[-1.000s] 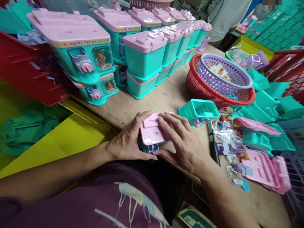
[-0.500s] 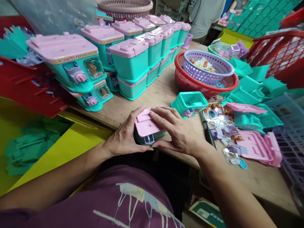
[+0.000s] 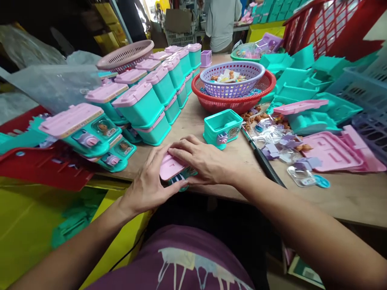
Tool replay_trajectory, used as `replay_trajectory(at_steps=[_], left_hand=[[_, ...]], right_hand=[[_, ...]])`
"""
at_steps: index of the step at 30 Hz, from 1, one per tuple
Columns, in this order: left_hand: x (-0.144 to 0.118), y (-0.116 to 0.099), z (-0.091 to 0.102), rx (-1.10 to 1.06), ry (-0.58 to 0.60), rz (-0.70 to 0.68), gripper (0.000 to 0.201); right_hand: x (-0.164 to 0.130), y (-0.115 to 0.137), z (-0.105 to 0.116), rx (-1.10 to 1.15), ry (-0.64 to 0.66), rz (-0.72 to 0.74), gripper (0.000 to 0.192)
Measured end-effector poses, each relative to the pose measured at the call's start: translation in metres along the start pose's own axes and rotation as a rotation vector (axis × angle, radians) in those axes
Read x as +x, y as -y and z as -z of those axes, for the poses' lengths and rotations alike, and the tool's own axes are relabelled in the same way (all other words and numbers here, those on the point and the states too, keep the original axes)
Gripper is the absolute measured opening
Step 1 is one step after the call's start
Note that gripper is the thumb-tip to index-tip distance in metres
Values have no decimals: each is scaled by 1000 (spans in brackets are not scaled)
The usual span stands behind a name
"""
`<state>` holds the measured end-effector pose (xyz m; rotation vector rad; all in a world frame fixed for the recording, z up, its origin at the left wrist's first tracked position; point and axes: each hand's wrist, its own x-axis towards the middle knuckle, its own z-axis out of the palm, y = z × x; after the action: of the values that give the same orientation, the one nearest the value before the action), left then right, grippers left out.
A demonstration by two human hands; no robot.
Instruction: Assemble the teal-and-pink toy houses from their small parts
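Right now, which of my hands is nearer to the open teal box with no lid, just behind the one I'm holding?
Right. The right hand lies on the pink lid, just in front of the open teal box. The left hand grips the lid's near left side, farther away.

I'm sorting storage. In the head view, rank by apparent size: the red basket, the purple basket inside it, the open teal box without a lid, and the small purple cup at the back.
1. red basket
2. purple basket
3. teal box
4. purple cup, though it stands farthest away, so it may look smaller than it is.
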<state>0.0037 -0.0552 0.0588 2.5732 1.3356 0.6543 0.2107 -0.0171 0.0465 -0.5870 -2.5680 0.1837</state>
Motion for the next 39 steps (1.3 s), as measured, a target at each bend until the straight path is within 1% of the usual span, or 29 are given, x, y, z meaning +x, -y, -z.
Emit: replay_trajectory(at_steps=[3,5,7,9,11,13,14,21,24,26,28,30,31,32,35,39], left_hand=[[2,-1,-3,59,-24,-18,70],[2,0,-3,69,-15,-20,68],[2,5,-1,69,25,-19,70],[2,12,2,63,96,-55,80],[1,21,4,61,154,-125,97],[-1,27,4,72,161,-179,108],[-2,28,3,82,152,-189,108],[-1,21,0,85,108,-140,91],[3,24,1,77,106,-134,89],[5,29,2,70,113,-143,91],[4,34,0,65,99,-128,100],[1,39,-4,43,66,-60,108],[0,41,-6,19,52,-15,110],[-1,44,-9,-15,53,25,106],[7,54,-16,-125,92,23,93],[32,69,-21,-163,91,-64,88]], right_hand=[[0,-2,0,-6,-13,10,56],[0,-4,-3,-8,-18,12,56],[-1,-6,-6,2,-34,7,60],[-3,-8,-9,15,-45,2,65],[-5,-9,-11,21,-45,-2,71],[-7,-9,-13,19,-49,-7,78],[-8,-8,-13,17,-56,-14,79],[-5,-3,-18,-36,-63,-41,74],[-1,-4,-18,-56,-80,-49,73],[2,-5,-18,-70,-91,-74,74],[4,-4,-16,-82,-90,-96,75],[4,-2,-15,-88,-85,-100,76],[5,-1,-15,-89,-84,-98,76],[5,-1,-15,-89,-86,-99,76],[7,-9,-18,-93,-95,-122,74],[11,-33,-20,-116,-102,-165,80]])
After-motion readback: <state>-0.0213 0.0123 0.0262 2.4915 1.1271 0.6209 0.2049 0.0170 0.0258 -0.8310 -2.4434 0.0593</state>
